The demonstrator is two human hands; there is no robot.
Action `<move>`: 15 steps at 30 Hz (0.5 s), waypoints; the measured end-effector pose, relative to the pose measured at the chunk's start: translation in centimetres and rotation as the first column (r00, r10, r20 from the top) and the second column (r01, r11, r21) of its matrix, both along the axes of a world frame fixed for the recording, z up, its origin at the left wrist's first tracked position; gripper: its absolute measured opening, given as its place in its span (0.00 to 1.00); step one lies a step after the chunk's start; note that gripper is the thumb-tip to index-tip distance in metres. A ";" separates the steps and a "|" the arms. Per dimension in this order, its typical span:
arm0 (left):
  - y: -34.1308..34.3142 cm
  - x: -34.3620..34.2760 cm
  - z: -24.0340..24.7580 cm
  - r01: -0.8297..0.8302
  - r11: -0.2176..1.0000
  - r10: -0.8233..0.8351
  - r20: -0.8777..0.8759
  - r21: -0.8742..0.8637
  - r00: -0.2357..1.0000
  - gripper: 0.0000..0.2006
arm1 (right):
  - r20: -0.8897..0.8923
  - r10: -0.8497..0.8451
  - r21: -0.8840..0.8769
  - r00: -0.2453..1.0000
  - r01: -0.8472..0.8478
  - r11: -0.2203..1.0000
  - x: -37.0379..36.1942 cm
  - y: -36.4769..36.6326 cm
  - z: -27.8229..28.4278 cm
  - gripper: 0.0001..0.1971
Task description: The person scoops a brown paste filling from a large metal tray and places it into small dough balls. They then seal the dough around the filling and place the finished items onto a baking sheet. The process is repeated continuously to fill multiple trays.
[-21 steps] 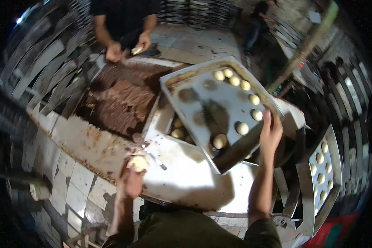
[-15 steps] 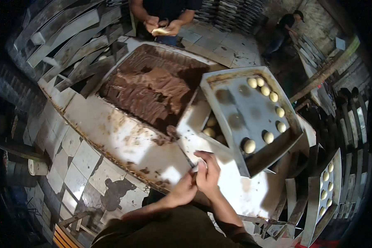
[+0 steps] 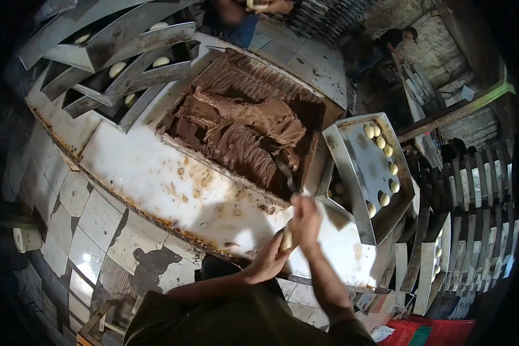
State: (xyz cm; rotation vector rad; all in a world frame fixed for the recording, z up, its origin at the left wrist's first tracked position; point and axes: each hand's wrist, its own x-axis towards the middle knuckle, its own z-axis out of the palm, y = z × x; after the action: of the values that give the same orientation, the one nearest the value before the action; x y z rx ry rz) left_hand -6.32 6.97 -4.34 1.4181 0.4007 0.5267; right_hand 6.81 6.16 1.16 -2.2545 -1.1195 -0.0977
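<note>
My left hand is closed around a pale piece of dough above the table's near edge. Just beyond it, my right hand, slightly blurred, grips a narrow metal spatula. The spatula's end reaches into thick brown paste at the near right corner of a large rectangular tray. To the right stands a tilted metal tray with several round dough balls along its far side and near end. It rests over another tray, partly hidden, with darker-looking balls.
Stacked metal trays with dough balls crowd the table's left end. More trays stand at the right. Across the table is a co-worker's hand holding something pale. Another person is at the back right. Tiled floor lies left.
My right hand has moved forward, away from my left, bringing the spatula into the brown paste. The dough in my left hand now shows. The whole view has shifted.
</note>
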 end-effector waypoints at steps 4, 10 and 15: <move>3.8 -1.5 3.0 0.320 0.773 -0.276 0.164 -0.548 0.947 0.25 | 0.438 -0.036 -0.616 0.898 0.330 0.715 8.8 3.9 2.3 0.12; 7.9 -3.8 5.3 0.109 0.776 -0.147 -0.011 -0.622 0.989 0.18 | 0.347 0.524 -0.911 0.778 0.145 0.387 11.5 8.0 2.5 0.09; 9.9 -3.7 3.0 0.004 0.667 0.013 0.017 -0.745 1.000 0.17 | 0.180 0.619 -0.939 0.764 -0.054 0.340 8.8 3.6 9.5 0.11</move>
State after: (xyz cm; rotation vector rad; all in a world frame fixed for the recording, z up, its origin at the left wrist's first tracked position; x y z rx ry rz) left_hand -10.06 16.83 -1.39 0.5999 0.5279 0.3116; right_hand 15.58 9.72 10.65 -2.8857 -2.4578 0.1468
